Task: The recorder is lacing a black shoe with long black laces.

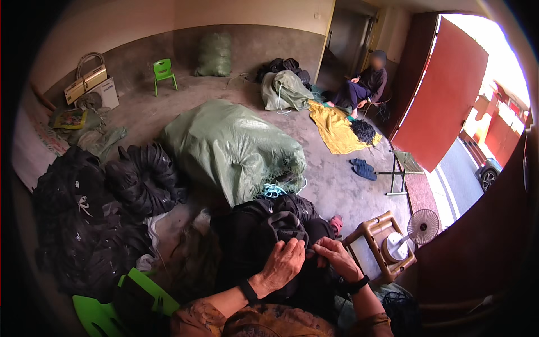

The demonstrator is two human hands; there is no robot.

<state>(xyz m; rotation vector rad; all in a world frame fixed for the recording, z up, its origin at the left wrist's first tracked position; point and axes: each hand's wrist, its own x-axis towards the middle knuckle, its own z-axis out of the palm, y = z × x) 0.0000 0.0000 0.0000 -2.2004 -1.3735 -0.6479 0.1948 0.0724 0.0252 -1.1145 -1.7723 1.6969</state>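
A black cloth item [285, 226] with a rounded, cap-like edge lies over my lap; its exact kind is hard to tell. My left hand [282, 262] is closed, with thumb and fingertips pinching its near edge. Close beside it, my right hand [339, 259] is also closed, its fingers pinched together at the right side of the item. What those right fingertips hold is too small and dark to make out. More black cloth [247, 216] covers my lap and blends with the item. Each wrist has a dark band.
A large pale-green woven sack [224, 146] lies ahead. Black cloth goods [84, 219] are heaped at left. A small fan [423, 227] stands on a bamboo stool [365, 238] at right. Farther off, a seated person [370, 81] is beside a yellow cloth [334, 129]. Blue slippers [363, 169] lie near a folding stool [400, 173].
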